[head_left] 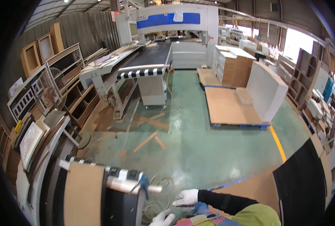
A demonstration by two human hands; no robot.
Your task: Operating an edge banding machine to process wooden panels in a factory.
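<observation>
My right hand point(187, 198), in a white glove, is low in the middle with its fingers loosely stretched to the left and nothing visible in them. Below it and to its left, my left hand point(162, 219), also gloved, is partly cut off by the lower edge; its thumb stands apart from the fingers. To the left of both hands is the end of a black machine bed point(120, 205) with a black-and-white striped edge. A tan wooden panel point(83, 194) lies on that bed. A blue object point(144, 185) hangs at its corner, beside a pale strip point(133, 186).
A large white-and-blue machine point(167, 19) stands at the back, its black conveyor point(152, 52) reaching forward. Wood strips point(146, 141) litter the green floor. At right are stacked panels point(235, 69) and a low pallet point(231, 105) bearing white boards. A fan point(50, 92) stands left.
</observation>
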